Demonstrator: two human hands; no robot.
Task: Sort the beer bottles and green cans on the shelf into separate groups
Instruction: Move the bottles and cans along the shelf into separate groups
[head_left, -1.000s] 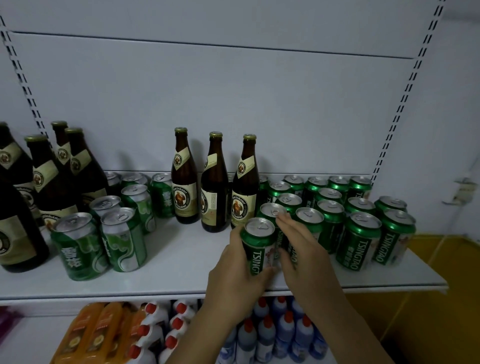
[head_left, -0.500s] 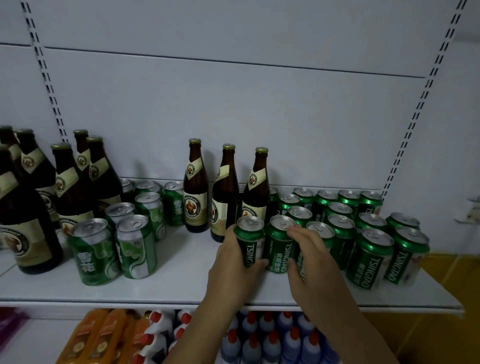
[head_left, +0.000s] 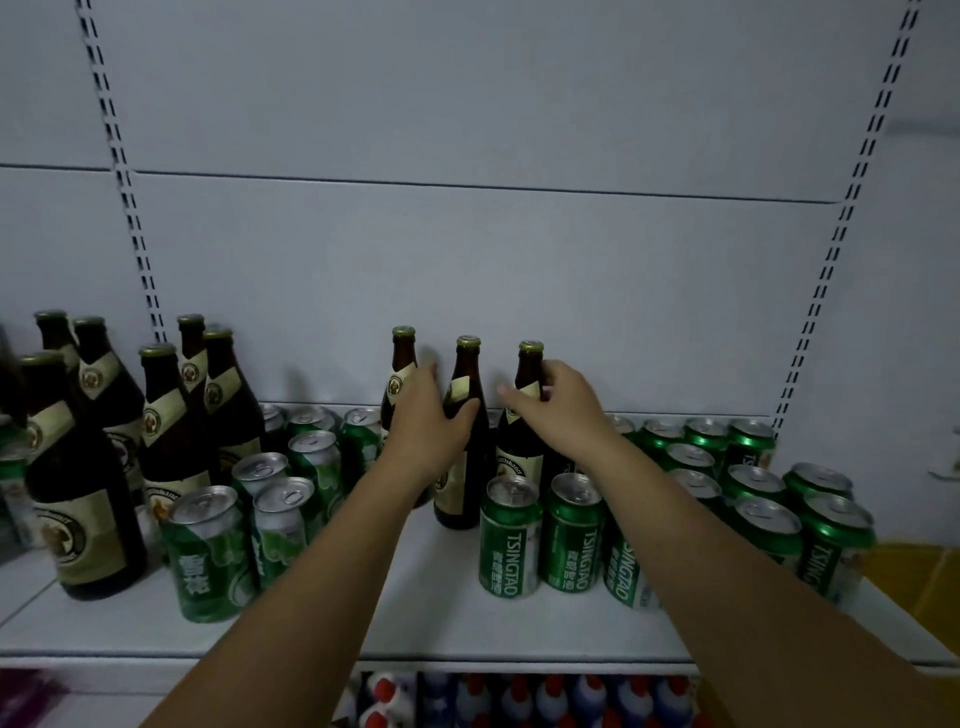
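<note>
Three brown beer bottles stand at the back middle of the white shelf. My left hand covers the left bottle, its fingers and thumb set around the shoulder of the middle bottle. My right hand is wrapped on the neck of the right bottle. Several green Tsingtao cans fill the shelf's right side. More green cans stand left of centre, mixed in with a group of beer bottles at the far left.
The shelf's grey back panel rises close behind the bottles. Below the shelf is a row of blue bottles with red caps. A yellow surface shows past the shelf's right end.
Both hands have let go of the front green cans, which now stand on the shelf, and have reached back and up to the three middle bottles.
</note>
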